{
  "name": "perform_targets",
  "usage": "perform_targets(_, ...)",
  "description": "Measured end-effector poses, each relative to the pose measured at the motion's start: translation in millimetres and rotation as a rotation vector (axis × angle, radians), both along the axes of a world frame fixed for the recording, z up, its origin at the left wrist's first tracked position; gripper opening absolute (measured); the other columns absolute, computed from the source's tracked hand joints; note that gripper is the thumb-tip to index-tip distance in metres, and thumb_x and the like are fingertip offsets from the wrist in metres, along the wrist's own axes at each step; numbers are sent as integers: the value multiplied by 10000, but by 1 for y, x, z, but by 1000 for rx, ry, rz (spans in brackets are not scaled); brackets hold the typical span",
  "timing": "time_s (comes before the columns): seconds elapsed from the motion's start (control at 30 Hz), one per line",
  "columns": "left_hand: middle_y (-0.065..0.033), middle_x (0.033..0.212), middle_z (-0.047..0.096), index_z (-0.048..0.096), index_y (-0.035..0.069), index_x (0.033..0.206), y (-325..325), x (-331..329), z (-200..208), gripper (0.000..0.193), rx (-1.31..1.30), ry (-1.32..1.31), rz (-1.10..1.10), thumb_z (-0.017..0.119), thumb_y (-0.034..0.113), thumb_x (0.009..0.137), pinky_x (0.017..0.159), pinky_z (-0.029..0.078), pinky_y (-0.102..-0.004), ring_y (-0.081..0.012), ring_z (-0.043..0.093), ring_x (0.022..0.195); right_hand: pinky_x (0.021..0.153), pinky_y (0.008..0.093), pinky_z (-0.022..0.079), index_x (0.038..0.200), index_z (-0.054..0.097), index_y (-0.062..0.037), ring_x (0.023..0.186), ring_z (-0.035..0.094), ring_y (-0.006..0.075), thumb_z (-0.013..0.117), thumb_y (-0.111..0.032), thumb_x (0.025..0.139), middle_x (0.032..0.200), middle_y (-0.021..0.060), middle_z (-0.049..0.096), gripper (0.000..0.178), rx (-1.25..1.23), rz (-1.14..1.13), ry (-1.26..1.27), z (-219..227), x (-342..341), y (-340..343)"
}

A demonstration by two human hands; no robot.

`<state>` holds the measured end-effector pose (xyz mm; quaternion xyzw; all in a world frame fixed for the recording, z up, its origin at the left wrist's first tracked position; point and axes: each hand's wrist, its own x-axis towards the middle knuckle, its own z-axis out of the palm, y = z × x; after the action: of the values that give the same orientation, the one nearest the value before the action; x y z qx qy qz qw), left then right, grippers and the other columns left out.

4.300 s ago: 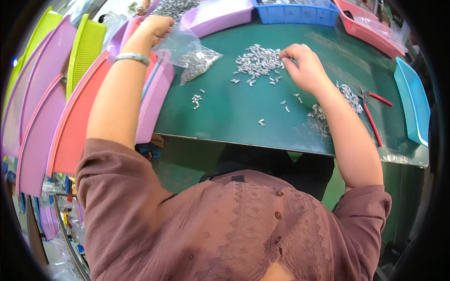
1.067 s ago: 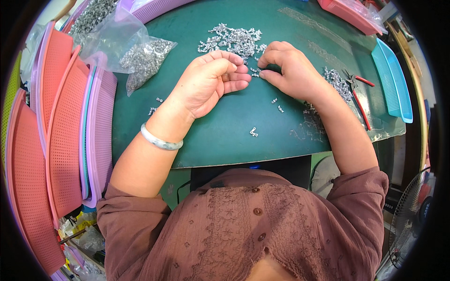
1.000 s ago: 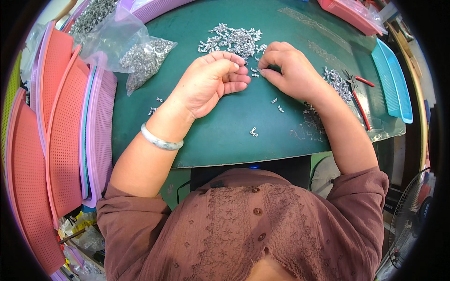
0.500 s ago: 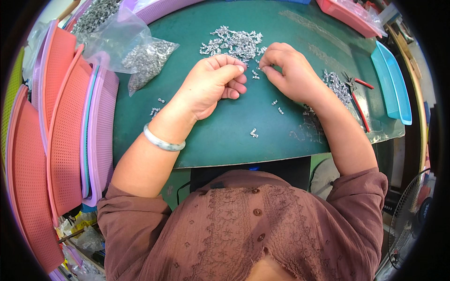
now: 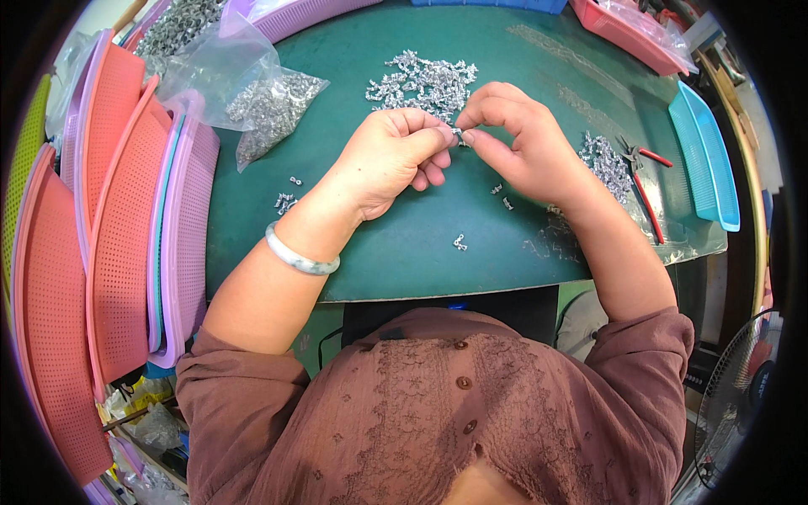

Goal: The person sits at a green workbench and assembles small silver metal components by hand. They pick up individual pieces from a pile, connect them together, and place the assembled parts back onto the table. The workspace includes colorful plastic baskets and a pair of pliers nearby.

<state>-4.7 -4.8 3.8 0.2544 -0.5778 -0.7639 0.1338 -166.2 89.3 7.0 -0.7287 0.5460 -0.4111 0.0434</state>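
My left hand pinches a small silvery metal part between thumb and forefinger. The fingers of my right hand close at the part's other side, thumb and forefinger nearly meeting my left fingertips. Whether they grip the same part or a second small one is too fine to tell. Just beyond both hands lies a loose heap of like metal parts on the green table mat. A few single parts lie nearer to me, below the hands.
At the left stand stacked perforated baskets beside a clear bag of grey parts. Right of my right arm are another heap and red-handled pliers. A blue tray sits at the right edge, a pink basket behind.
My right hand has come left and its fingertips now meet those of my left hand. A small metal part now shows between them.
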Motion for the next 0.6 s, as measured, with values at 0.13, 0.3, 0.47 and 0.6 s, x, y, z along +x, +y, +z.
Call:
perform_targets(0.13,-15,701,582,589,28,868,0,-1,-1,102,-14,17,12,579,125,836,478,414,-176,-72,544,550,689,354,435,775,583,-28,780,534,282,604,-44,712,773,96,567,68,33,17,-7,1,-1,0)
perform_targets(0.3,-24,732,584,583,22,902,0,0,-1,118,-21,41,2,595,115,830,514,431,-182,-83,558,584,688,356,434,774,583,-29,780,532,283,606,-42,713,766,96,565,66,2,22,16,2,-1,0)
perform_targets(0.47,-27,738,585,581,23,902,0,0,-1,115,-21,45,-1,593,114,832,518,433,-182,-80,560,592,689,358,434,776,580,-23,783,533,290,600,-37,714,768,99,566,67,0,3,15,2,-3,0)
perform_targets(0.6,-27,738,586,582,28,899,-1,0,-2,112,-21,42,-3,588,120,836,518,432,-178,-79,561,594,699,366,432,775,581,-19,781,532,296,579,-42,720,769,110,566,59,43,-34,67,2,-7,0)
